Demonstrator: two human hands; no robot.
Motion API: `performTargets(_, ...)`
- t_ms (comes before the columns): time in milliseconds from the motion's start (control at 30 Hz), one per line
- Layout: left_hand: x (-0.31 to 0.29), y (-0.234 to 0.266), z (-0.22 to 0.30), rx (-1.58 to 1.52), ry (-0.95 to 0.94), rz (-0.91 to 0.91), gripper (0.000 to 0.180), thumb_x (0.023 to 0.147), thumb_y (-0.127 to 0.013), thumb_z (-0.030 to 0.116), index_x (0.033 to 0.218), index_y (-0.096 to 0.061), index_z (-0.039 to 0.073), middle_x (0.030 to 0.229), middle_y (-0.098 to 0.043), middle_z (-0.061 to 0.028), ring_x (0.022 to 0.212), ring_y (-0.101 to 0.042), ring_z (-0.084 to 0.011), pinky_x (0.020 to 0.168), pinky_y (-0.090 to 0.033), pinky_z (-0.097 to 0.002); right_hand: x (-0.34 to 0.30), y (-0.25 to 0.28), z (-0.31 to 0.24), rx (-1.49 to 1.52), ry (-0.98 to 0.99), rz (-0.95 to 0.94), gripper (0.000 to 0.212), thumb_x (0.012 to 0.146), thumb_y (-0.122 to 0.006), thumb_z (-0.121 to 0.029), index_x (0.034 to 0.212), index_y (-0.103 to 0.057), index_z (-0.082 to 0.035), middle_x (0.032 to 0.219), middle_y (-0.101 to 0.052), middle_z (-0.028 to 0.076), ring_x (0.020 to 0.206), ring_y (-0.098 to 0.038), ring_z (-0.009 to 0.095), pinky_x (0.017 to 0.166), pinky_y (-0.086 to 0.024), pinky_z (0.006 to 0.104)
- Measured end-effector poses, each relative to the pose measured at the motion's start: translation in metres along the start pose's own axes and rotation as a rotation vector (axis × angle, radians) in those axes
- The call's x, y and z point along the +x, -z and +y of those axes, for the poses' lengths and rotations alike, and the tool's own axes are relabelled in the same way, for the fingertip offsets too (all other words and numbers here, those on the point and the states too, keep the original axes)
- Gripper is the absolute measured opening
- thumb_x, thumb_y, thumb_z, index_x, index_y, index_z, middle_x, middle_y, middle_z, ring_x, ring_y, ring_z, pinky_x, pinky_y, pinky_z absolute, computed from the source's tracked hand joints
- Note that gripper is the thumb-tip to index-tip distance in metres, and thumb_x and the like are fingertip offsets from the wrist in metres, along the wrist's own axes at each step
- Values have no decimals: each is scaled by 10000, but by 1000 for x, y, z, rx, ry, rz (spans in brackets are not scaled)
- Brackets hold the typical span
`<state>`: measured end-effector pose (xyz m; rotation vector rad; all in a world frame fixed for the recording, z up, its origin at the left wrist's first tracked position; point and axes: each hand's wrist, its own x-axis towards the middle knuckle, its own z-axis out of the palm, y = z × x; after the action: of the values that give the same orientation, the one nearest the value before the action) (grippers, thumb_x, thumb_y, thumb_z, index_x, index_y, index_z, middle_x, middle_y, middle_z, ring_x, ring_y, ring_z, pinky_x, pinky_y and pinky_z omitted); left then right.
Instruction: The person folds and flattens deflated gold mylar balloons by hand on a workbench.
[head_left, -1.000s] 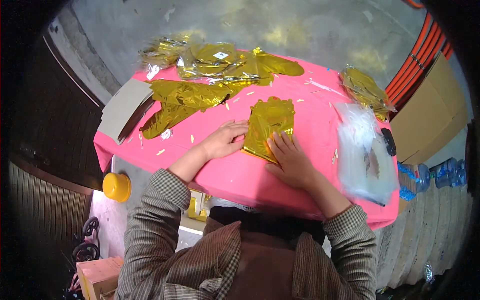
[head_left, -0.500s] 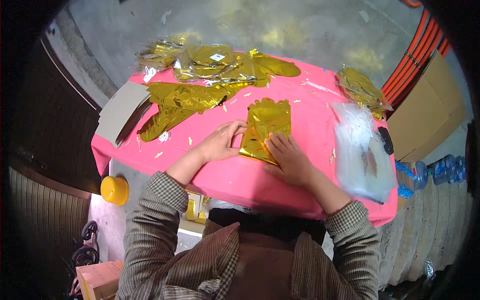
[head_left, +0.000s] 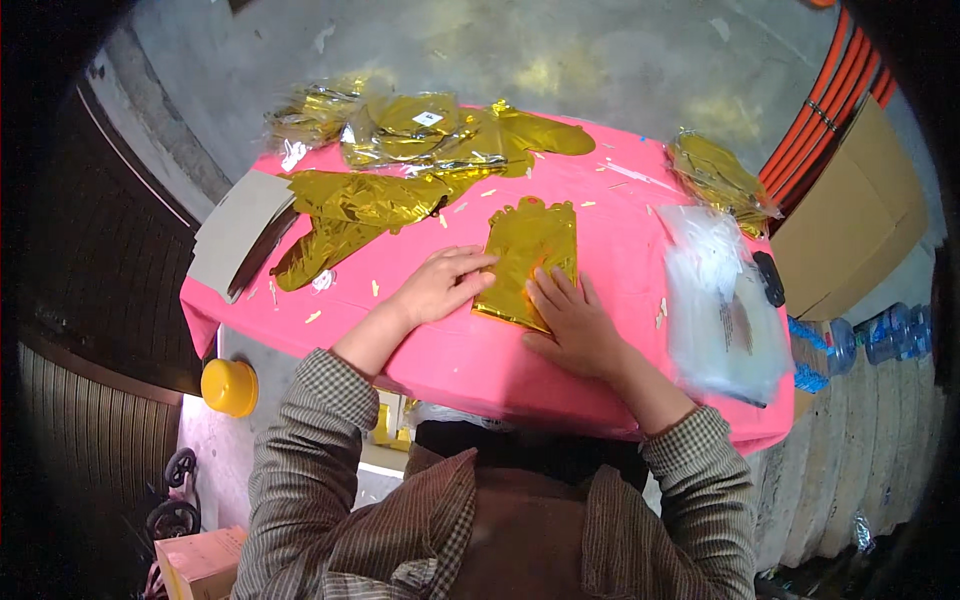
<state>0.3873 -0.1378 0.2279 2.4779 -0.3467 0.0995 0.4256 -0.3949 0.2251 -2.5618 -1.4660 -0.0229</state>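
Observation:
A folded gold foil balloon [head_left: 533, 240] lies flat before me, a rough rectangle with a scalloped far edge. My right hand [head_left: 575, 325] rests on its near right part, fingers spread flat and pressing the foil. At its left edge is my left hand [head_left: 440, 285], fingers stretched out together, with the tips touching the foil's side. Neither hand grasps anything. Farther left an unfolded gold foil balloon [head_left: 370, 205] is spread out, wrinkled and shiny.
The pink-covered table [head_left: 440, 360] carries clear plastic bags [head_left: 725, 320] at right with a black object [head_left: 769, 279] beside them. Bagged gold foil [head_left: 715, 170] lies far right, more bagged foil [head_left: 410, 125] at the back. Grey card sheets [head_left: 240, 230] sit left, and paper scraps are scattered about.
The folded foil's far end looks flatter, with its scalloped edge lower. My left fingers lie a little farther over its left edge; the right hand stays on it.

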Motion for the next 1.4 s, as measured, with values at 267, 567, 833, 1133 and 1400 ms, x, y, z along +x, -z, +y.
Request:
performTargets(267, -2, -2, 7, -5, -47, 71, 781, 730, -692, 241, 1394, -344, 25, 1222, -552, -198, 1077, -512, -335, 994, -371, -409, 0, -8, 4, -31, 17, 100, 725, 869, -463, -548, 1345, -383, -7, 1433, -324, 189, 1340, -286, 370, 1070, -189, 595)
performTargets(567, -1, -6, 7, -62, 23, 92, 717, 737, -688, 238, 1353, -394, 18, 1161, -578, -191, 1064, -528, -316, 977, -388, -402, 0, -3, -1, -2, -17, 32, 725, 875, -477, -505, 1381, -322, -10, 1454, -290, 192, 1362, -244, 367, 1093, -143, 575)
performTargets(833, 3, -17, 19, -58, 88, 224, 665, 712, -729, 254, 1269, -462, 5, 1016, -620, -172, 978, -565, -328, 932, -409, -419, 0, -1, -3, 27, -12, 53, 709, 882, -476, -494, 1378, -331, -9, 1447, -303, 197, 1362, -251, 362, 1097, -146, 567)
performTargets(1133, -2, -20, 17, -5, 47, 230, 651, 750, -704, 209, 1298, -413, 12, 1063, -607, -179, 1035, -558, -323, 996, -363, -417, -3, -10, 5, 110, -74, 118, 684, 901, -476, -424, 1362, -319, 56, 1433, -309, 231, 1355, -262, 365, 1105, -163, 527)
performTargets(1400, -2, -18, 19, -4, 65, 222, 665, 761, -704, 211, 1314, -390, 14, 1099, -600, -190, 1055, -551, -329, 1001, -359, -422, -4, -7, 1, 29, -71, 119, 692, 907, -459, -441, 1356, -316, 66, 1427, -308, 241, 1349, -270, 363, 1098, -188, 524)
